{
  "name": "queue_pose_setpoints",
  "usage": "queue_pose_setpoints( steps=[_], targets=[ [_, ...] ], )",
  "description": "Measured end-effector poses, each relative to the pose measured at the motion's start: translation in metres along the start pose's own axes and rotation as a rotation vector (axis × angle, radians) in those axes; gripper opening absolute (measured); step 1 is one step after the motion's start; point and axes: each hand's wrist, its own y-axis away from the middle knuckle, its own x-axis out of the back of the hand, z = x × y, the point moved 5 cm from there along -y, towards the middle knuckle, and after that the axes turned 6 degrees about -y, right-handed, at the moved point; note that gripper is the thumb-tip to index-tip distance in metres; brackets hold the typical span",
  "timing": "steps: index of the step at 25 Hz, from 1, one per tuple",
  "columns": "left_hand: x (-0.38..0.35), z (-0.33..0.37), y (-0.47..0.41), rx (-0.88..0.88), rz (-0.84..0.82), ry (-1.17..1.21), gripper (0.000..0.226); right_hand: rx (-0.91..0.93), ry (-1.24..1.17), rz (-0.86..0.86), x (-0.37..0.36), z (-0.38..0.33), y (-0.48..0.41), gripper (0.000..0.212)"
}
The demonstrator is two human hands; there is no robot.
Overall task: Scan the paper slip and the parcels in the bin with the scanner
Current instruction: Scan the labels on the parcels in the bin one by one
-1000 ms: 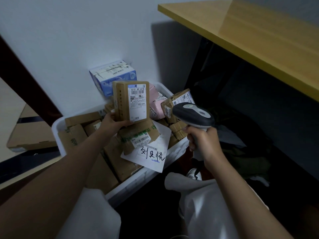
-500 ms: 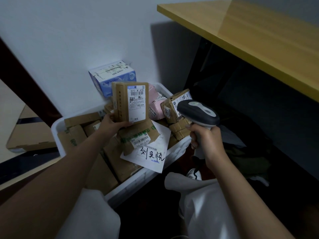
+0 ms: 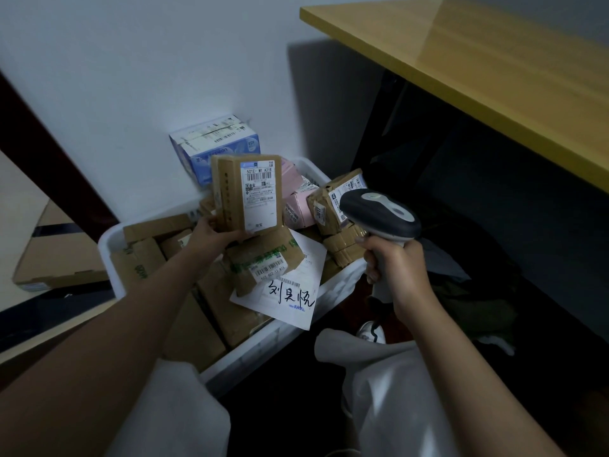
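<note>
My left hand (image 3: 211, 234) holds a brown cardboard parcel (image 3: 247, 192) upright above the white bin (image 3: 283, 338), its white shipping label facing me. My right hand (image 3: 392, 262) grips the handle of a black and grey scanner (image 3: 379, 212), whose head sits to the right of the held parcel and points left toward it. A white paper slip (image 3: 290, 291) with a barcode and black handwriting lies on the parcels at the bin's near right side. Another taped brown parcel (image 3: 263, 262) with a barcode label rests partly on the slip. Several more brown parcels fill the bin.
A blue and white box (image 3: 214, 146) leans against the white wall behind the bin. Pink parcels (image 3: 296, 199) lie at the bin's back right. A yellow tabletop (image 3: 478, 70) overhangs at the upper right, dark space beneath. A flat carton (image 3: 56, 255) lies on the floor at left.
My right hand has shifted the scanner a little to the right and up. The parcel in my left hand has stayed almost still.
</note>
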Motion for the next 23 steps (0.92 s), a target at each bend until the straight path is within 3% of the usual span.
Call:
queue_pose_setpoints(
  steps=[16,23],
  targets=[
    [0.0076,0.0037,0.0031,-0.035,-0.013,0.009,0.078,-0.018,-0.001,-0.007,0.0007,0.0003,0.0017,0.019],
    [0.0077,0.0046,0.0036,-0.013,0.001,0.015,0.072,-0.010,0.001,-0.004,0.0012,0.0000,0.0011,0.014]
  ],
)
